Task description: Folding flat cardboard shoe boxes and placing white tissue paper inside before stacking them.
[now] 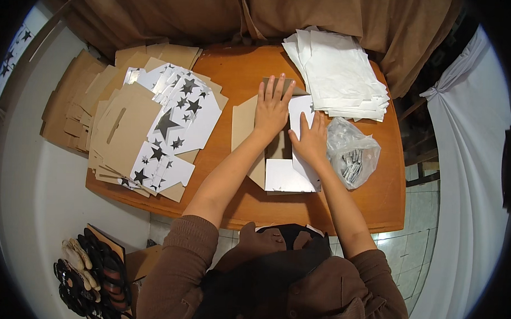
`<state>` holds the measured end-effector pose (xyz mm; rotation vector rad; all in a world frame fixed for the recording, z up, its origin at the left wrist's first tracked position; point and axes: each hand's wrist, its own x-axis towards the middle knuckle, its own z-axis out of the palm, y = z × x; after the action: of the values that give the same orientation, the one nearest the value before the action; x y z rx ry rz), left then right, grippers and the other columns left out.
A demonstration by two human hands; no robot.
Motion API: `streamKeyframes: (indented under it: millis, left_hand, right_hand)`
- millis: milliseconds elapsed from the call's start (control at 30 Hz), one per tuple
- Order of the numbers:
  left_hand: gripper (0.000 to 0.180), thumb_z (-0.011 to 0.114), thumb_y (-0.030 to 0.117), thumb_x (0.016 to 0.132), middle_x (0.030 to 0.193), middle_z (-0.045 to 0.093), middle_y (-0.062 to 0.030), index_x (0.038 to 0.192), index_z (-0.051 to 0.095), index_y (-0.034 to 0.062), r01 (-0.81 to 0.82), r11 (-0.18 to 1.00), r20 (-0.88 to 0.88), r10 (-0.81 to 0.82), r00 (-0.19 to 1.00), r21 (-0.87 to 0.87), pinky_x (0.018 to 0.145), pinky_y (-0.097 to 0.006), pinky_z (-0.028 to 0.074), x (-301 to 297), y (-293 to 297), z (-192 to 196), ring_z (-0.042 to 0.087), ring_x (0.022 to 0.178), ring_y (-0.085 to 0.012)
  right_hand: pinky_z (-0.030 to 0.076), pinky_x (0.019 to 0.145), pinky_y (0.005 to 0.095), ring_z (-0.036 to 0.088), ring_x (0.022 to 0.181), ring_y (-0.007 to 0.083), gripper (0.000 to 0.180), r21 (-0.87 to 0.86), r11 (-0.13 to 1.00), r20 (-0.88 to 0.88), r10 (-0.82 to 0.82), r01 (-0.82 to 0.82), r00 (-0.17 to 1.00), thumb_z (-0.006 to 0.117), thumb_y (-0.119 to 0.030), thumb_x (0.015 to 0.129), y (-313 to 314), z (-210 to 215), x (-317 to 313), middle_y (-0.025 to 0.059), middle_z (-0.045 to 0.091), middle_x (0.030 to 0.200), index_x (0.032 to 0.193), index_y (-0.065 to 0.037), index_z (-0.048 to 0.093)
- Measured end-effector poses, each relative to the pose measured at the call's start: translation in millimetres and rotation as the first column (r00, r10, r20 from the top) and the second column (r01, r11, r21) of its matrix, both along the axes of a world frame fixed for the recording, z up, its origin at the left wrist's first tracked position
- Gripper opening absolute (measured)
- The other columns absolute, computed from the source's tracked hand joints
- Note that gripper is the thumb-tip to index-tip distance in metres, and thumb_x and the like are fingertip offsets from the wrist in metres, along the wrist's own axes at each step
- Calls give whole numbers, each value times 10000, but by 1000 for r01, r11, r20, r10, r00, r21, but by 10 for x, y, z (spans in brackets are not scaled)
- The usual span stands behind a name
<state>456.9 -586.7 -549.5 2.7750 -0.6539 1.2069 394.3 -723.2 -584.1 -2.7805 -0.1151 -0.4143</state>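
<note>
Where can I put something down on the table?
On the table, bare wood lies between the cardboard and the box, and below the bag. The left end, under cardboard, and upper right, under white sheets, are crowded.

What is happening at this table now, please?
Someone is handling a partly folded cardboard box on a wooden table. The left hand spreads its fingers at the far brown flap, and the right hand lies on the white panel at the right. The box is not closed yet. To the left are flat cardboard pieces, some with dark stars; to the right, white sheets and a clear bag of small silvery pieces.
</note>
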Motion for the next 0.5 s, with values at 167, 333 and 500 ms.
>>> streamKeyframes:
  millis: [167, 333, 500]
  left_hand:
    - [581, 601, 150, 770, 1262, 479, -78, 1327, 437, 155, 15, 1000, -82, -17, 996, -28, 1043, -487, 268, 163, 1, 58, 412, 1200, -275]
    - [312, 578, 117, 739, 884, 540, -18, 1049, 559, 146, 186, 982, -181, -176, 968, 41, 823, -396, 409, -59, 85, -175, 549, 875, -193]
    - [292, 590, 102, 724, 903, 537, -27, 1012, 588, 150, 264, 959, -448, -195, 872, 98, 763, -333, 443, -65, 190, -239, 559, 893, -195]
  right_hand:
    - [254, 1050, 516, 243, 1321, 435, 752, 14, 1000, 23, -14, 13, 1000, 621, -487, 754, 17, -36, 37, 297, 270, 1407, 1355, -83, 420]
    - [302, 1047, 462, 285, 1296, 441, 728, 75, 997, -16, -32, 33, 999, 632, -439, 750, -36, -46, 60, 302, 286, 1392, 1351, -84, 425]
    - [306, 1042, 467, 293, 1291, 435, 721, 75, 997, -32, -34, 37, 999, 637, -425, 747, -30, -57, 63, 303, 294, 1383, 1347, -82, 429]
